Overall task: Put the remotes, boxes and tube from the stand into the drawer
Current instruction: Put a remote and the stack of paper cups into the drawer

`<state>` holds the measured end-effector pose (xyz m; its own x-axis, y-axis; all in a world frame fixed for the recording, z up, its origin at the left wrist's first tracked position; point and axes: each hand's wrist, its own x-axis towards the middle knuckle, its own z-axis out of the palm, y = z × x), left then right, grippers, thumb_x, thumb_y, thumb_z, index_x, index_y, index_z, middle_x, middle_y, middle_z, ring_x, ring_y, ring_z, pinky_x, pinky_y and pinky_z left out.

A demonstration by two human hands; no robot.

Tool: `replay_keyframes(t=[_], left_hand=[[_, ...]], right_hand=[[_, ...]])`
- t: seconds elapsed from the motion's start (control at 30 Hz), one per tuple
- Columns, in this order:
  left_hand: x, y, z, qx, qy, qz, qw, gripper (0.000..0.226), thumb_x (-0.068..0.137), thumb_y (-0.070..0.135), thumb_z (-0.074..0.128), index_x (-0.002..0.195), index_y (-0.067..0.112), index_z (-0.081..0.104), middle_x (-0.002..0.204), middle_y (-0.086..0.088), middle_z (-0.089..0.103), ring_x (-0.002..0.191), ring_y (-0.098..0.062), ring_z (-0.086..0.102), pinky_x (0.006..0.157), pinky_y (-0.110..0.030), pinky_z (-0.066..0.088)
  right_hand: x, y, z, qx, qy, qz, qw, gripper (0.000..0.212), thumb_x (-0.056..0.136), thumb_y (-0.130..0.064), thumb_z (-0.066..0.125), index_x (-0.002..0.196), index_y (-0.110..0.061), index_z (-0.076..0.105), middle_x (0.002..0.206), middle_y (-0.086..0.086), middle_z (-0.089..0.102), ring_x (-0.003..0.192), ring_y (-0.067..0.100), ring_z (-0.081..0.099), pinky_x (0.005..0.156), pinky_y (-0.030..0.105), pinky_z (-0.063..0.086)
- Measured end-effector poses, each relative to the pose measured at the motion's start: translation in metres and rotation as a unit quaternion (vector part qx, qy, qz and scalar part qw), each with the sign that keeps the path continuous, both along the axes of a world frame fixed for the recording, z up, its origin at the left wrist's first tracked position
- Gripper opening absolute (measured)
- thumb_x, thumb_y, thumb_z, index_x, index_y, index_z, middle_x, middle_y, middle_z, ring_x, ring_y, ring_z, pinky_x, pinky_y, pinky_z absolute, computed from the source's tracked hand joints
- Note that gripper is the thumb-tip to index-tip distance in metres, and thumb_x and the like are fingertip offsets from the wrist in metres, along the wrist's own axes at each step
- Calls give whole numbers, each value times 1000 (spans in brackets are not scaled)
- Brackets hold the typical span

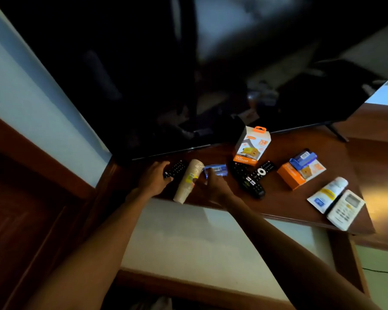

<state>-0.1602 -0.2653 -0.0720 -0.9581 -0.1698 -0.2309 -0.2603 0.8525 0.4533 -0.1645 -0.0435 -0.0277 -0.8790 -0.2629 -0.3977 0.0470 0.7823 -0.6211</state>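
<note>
On the dark wooden stand (282,198) my left hand (154,179) grips a black remote (176,168) at the left. My right hand (213,184) holds a small blue box (216,171). Between the hands lies a sleeve of paper cups (188,181). Two more black remotes (250,179) lie crossed in the middle. An orange and white charger box (252,145) stands upright behind them. Another orange box (297,174) lies flat with a blue box (302,158) on top. A white tube (327,193) and a white remote (345,209) lie at the right.
A large dark TV screen (166,74) stands at the back of the stand, its foot (337,133) at the right. A pale wall panel (199,238) shows below the stand's front edge. Wooden furniture (20,209) fills the left. No drawer is visible.
</note>
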Motion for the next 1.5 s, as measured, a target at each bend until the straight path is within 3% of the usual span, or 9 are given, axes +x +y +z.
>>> replay_keyframes(t=[0.13, 0.27, 0.5, 0.73, 0.9, 1.03, 1.17, 1.3, 1.5], left_hand=[[-19, -6, -21, 1, -42, -36, 998, 73, 84, 30, 73, 148, 20, 38, 152, -12, 38, 139, -31, 38, 110, -44, 38], [-20, -16, -25, -36, -60, -57, 996, 79, 85, 30, 71, 152, 22, 30, 155, -11, 34, 142, -30, 33, 114, -44, 32], [13, -55, -11, 7, -16, -74, 997, 105, 72, 42, 74, 149, 49, 2, 144, -10, 47, 128, -34, 49, 97, -54, 48], [54, -63, 10, 73, 4, -58, 996, 103, 77, 33, 74, 148, 55, 3, 135, -8, 53, 111, -23, 60, 85, -42, 58], [101, -48, 11, 106, 26, -10, 994, 104, 76, 21, 79, 150, 52, 12, 139, -8, 50, 117, -22, 58, 86, -36, 57], [146, -31, -4, 116, 39, 19, 992, 103, 75, 15, 80, 149, 51, 18, 149, -3, 38, 125, -18, 49, 92, -36, 56], [184, -22, -28, 83, -8, 46, 995, 103, 75, 25, 79, 146, 57, 13, 132, -8, 55, 110, -25, 61, 80, -45, 60], [188, -22, -51, 46, -59, 43, 996, 101, 74, 26, 77, 148, 52, 13, 113, -11, 61, 87, -25, 64, 66, -42, 59], [171, -25, -91, 19, -136, 35, 990, 102, 73, 19, 78, 146, 47, 12, 114, -17, 59, 93, -33, 64, 68, -46, 59]], right_hand=[[-12, -20, -11, 12, -10, -32, 999, 70, 92, -47, 55, 142, -4, 31, 129, 23, 58, 116, 38, 57, 91, 42, 45], [-16, -41, -18, 14, -17, -66, 998, 92, 87, -46, 63, 151, -5, 11, 138, 25, 51, 120, 40, 54, 94, 43, 45], [-14, -61, -25, -42, -38, -84, 995, 122, 76, -38, 79, 153, -13, -13, 149, 21, 40, 131, 40, 46, 104, 44, 40], [6, -53, -25, -103, -7, -34, 994, 114, 72, -21, 83, 153, -22, 3, 142, 18, 47, 127, 38, 50, 101, 48, 46], [42, -35, -26, -153, 62, 66, 984, 115, 70, -27, 81, 151, -34, 0, 141, 11, 51, 123, 28, 57, 94, 51, 54], [74, -21, -38, -171, 67, 124, 975, 110, 73, -36, 78, 153, -33, 2, 145, 3, 48, 122, 21, 58, 92, 44, 56], [112, -10, -59, -150, 44, 149, 976, 106, 76, -34, 78, 152, -31, 4, 145, 8, 46, 118, 26, 59, 91, 41, 56], [134, -8, -88, -128, 15, 142, 981, 106, 77, -28, 78, 153, -31, 2, 141, 13, 47, 111, 26, 60, 87, 43, 57], [138, -29, -125, -96, -14, 89, 991, 104, 78, -26, 77, 153, -32, 4, 137, 18, 50, 112, 32, 59, 86, 45, 55]])
